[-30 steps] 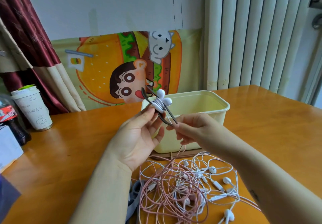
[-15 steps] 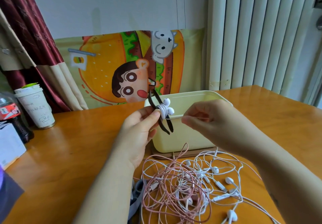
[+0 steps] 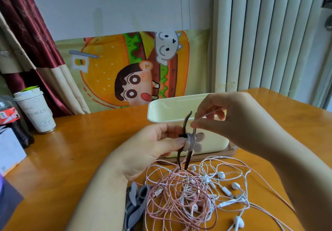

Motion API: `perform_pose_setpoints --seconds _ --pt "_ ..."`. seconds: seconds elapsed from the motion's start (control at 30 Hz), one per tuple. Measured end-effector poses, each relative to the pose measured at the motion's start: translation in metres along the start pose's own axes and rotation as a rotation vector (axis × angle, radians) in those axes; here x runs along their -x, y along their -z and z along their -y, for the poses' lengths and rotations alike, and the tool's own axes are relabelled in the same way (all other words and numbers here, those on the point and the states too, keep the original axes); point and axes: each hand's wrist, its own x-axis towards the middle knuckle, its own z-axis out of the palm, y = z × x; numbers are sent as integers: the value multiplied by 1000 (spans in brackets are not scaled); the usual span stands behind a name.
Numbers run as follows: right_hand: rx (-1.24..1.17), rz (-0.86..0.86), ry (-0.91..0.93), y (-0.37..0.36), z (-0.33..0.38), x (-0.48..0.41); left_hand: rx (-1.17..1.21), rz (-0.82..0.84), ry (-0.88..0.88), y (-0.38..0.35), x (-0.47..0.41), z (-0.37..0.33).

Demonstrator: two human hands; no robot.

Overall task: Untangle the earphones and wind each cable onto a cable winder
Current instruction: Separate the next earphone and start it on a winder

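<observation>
I pinch the dark cable winder (image 3: 186,142) in my left hand (image 3: 149,151) while my right hand (image 3: 231,123) pinches the white cable (image 3: 206,115), one set nearly wound, the tangled earphones (image 3: 195,193) remaining.

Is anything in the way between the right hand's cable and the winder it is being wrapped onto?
Nothing visible. The right hand pinches the white cable just above the dark winder, which the left hand holds up in front of the cream bin. The tangled earphones lie below on the table, clear of the wrap.
</observation>
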Motion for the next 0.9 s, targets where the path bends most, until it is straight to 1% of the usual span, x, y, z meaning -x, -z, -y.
perform_pose_setpoints --seconds 0.1,0.17,0.3,0.4,0.43,0.5,0.53,0.57,0.6,0.7,0.77,0.9 --pt "-56 22 25 2 -4 0 -31 95 3 2 1 1" --pt "-160 28 30 2 -6 -1 -26 126 3 4 1 3" --pt "-534 31 -16 -1 -14 -3 51 210 -47 7 2 6" --pt "-738 49 -106 -19 -21 -4 211 282 -134 5 0 3" --pt "-836 67 -150 -28 -22 -4 276 274 -155 3 0 2" --pt "-1035 109 -272 -46 -22 -3 411 195 -159 4 -4 2" --pt "-1066 117 -323 -53 -22 -3 478 146 -150 4 -6 2" --pt "-1039 122 -355 -58 -22 -2 545 88 -140 5 -8 2" --pt "-960 120 -367 -62 -21 -2 600 28 -127 4 -9 1" --pt "-650 138 -350 -60 -16 -1 644 -172 -98 3 -10 -3" --pt "-503 162 -309 -55 -12 -1 664 -250 -86 3 -9 -6" --pt "-323 184 -222 -51 -4 2 720 -390 -33 3 -11 -5"
